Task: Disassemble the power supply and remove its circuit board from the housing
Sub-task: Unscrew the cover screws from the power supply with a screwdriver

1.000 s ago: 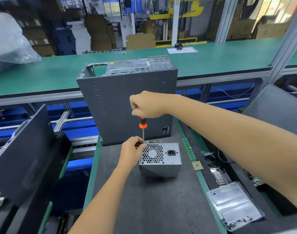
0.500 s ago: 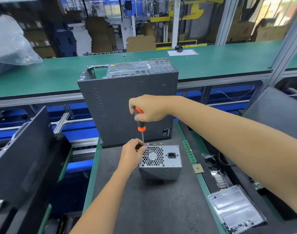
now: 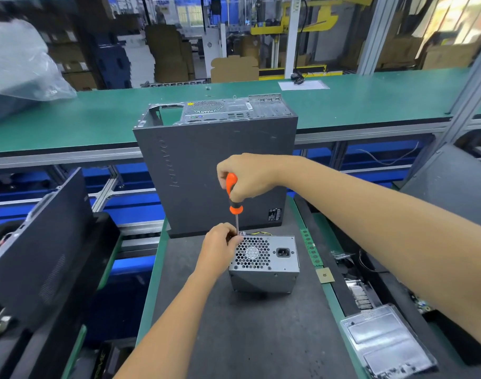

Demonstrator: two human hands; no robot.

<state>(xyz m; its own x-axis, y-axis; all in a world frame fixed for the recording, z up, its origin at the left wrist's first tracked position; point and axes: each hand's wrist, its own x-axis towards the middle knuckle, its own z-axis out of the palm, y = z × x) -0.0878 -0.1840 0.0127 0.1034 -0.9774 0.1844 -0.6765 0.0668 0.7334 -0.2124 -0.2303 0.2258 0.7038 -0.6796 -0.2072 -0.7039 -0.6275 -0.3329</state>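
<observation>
Head view — power supply (image 3: 264, 262), grey metal, fan grille up, on the dark bench (image 3: 247, 337) before a computer case (image 3: 214, 170). Right hand (image 3: 247, 177) grips an orange screwdriver (image 3: 232, 194), tip at the supply's far-left corner. Left hand (image 3: 219, 248) — fingers curled, pinching that corner.

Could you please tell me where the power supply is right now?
The silver metal power supply box sits mid-frame on the dark mat, before the grey computer tower case.
</observation>
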